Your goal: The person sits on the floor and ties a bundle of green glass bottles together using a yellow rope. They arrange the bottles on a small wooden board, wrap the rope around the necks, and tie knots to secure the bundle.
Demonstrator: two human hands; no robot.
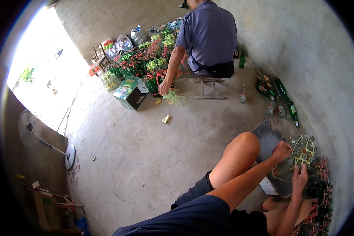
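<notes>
At the lower right stands a bundle of clear glass bottles (304,146), their necks laced together with pale yellow-green plastic strap (301,158). My left hand (282,152) is closed at the left side of this bundle; what its fingers hold, if anything, is hidden. On the near side of the bundle is my right hand (299,179), fingers stretched up and apart by the strap and bottles. A loop of the strap hangs below my left hand. Under the bottles lies a dark grey sheet (268,135), partly covered by my bent knee.
Red-strapped dark bottles (322,188) stand close by my right arm. Loose bottles (277,90) lie along the right wall. A person (210,37) on a low stool (208,96) handles green strap by many bundled bottles (145,59). A green carton (131,93) and fan (69,156) are leftward.
</notes>
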